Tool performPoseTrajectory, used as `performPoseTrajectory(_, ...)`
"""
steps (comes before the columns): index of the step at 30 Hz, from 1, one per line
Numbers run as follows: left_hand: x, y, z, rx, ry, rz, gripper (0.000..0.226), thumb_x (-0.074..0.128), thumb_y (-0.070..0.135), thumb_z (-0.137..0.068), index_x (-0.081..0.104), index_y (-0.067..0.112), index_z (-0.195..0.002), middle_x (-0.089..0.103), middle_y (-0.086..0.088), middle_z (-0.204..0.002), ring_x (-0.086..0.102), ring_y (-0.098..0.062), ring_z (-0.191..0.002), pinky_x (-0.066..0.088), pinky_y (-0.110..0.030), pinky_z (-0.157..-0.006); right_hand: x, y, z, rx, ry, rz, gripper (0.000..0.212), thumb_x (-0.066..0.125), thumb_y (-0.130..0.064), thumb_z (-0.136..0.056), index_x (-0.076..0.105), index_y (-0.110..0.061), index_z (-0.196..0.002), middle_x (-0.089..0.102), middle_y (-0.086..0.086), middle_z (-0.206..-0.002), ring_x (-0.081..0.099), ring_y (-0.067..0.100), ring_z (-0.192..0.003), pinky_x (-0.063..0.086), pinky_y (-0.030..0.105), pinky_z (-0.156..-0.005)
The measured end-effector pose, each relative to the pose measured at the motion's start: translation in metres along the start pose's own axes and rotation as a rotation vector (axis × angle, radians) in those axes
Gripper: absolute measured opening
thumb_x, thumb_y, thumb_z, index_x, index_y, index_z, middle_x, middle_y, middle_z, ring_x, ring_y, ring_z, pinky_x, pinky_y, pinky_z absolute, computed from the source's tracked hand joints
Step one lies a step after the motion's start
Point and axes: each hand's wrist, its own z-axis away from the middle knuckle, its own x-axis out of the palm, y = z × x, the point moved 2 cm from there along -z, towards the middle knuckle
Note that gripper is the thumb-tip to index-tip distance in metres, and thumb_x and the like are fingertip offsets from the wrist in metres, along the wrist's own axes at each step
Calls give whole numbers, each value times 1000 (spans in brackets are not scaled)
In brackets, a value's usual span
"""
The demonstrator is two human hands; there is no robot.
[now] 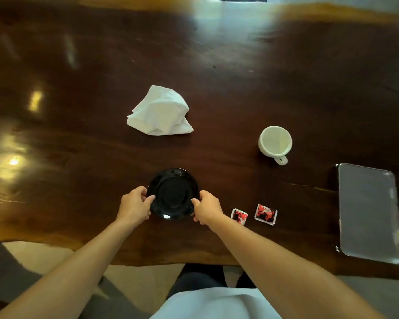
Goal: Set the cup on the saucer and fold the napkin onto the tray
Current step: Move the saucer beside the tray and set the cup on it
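A black saucer (172,192) lies on the dark wooden table near its front edge. My left hand (135,206) grips the saucer's left rim and my right hand (207,207) grips its right rim. A white cup (275,141) stands upright and empty to the right and farther back, its handle pointing toward me. A crumpled white napkin (160,111) lies beyond the saucer, slightly left. A grey rectangular tray (369,212) rests flat at the far right.
Two small red and black sachets (239,215) (265,214) lie just right of my right hand. The table's front edge (148,261) runs close to my body. Light glare marks the table's left side.
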Motion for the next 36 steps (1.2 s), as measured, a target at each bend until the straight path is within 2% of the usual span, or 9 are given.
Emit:
performPoseTrajectory(4, 8, 44, 5, 100, -98, -40, 12, 64, 25, -97, 56, 28, -90, 70, -3, -80, 71, -16, -61, 53, -20, -46, -34, 18, 13, 43, 90, -68, 14, 48, -25, -104, 54, -12, -103, 65, 14, -104, 71, 31, -90, 60, 40, -69)
performPoseTrajectory(8, 23, 84, 9, 196, -156, -51, 9, 66, 24, -97, 61, 16, -98, 71, -8, -78, 72, -21, -62, 60, -28, -50, -68, 39, 23, 75, 159, -146, 14, 48, -23, -104, 56, -12, -107, 67, 13, -106, 70, 29, -91, 58, 38, -67)
performPoseTrajectory(11, 37, 115, 12, 239, -204, -76, 12, 67, 25, -96, 60, 16, -101, 71, -10, -78, 72, -23, -63, 62, -32, -54, -93, 54, 30, 80, 222, -193, 14, 49, -22, -103, 56, -10, -101, 65, 16, -103, 69, 33, -92, 60, 48, -78)
performPoseTrajectory(14, 59, 144, 17, 268, -262, -89, 13, 67, 24, -96, 60, 15, -102, 71, -10, -79, 72, -22, -62, 61, -30, -53, -120, 75, 37, 100, 281, -223, 15, 50, -22, -102, 57, -9, -100, 65, 16, -103, 67, 32, -93, 57, 52, -86)
performPoseTrajectory(20, 103, 198, 33, 319, -369, -124, 12, 68, 23, -96, 60, 18, -103, 72, -10, -81, 73, -18, -61, 58, -24, -49, -168, 120, 56, 174, 359, -278, 14, 51, -25, -103, 55, -13, -107, 64, 10, -106, 68, 28, -95, 59, 49, -87)
performPoseTrajectory(29, 159, 237, 64, 391, -475, -214, 11, 69, 25, -95, 59, 23, -90, 72, -6, -79, 72, -13, -57, 57, -23, -51, -217, 180, 78, 231, 386, -287, 25, 50, -26, -102, 57, -10, -119, 63, 13, -119, 65, 30, -107, 57, 45, -93)
performPoseTrajectory(33, 172, 248, 69, 412, -510, -244, 12, 69, 24, -95, 59, 21, -89, 72, -5, -79, 71, -9, -53, 55, -20, -48, -225, 197, 83, 248, 390, -303, 20, 51, -26, -102, 57, -11, -113, 63, 14, -119, 64, 29, -105, 57, 45, -93)
performPoseTrajectory(36, 182, 255, 71, 434, -534, -264, 13, 68, 25, -95, 58, 19, -88, 72, -6, -77, 70, -9, -51, 55, -20, -47, -231, 206, 86, 258, 391, -304, 31, 50, -26, -103, 54, -12, -130, 61, 11, -122, 65, 27, -106, 58, 43, -92)
